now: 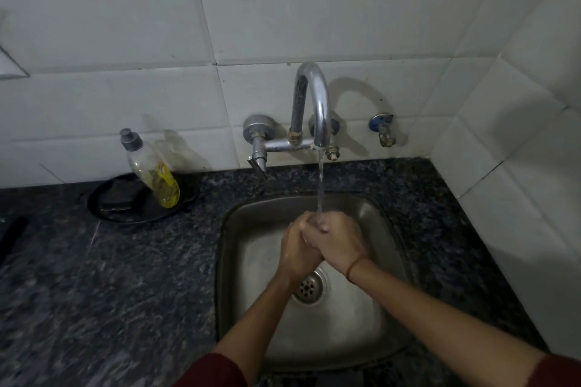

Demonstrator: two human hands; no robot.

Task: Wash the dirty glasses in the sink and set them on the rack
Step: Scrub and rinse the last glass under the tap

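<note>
Over the steel sink my left hand and my right hand are pressed together, fingers closed around each other. A thin stream of water falls from the chrome tap onto my knuckles. Neither hand holds any object. No glass and no rack show in this view. The sink basin holds only the round drain, partly covered by my left wrist.
A dish soap bottle with yellow liquid leans on the wall, standing in a black round dish with a dark sponge. Dark speckled granite counter surrounds the sink. White tiled walls close in behind and at the right.
</note>
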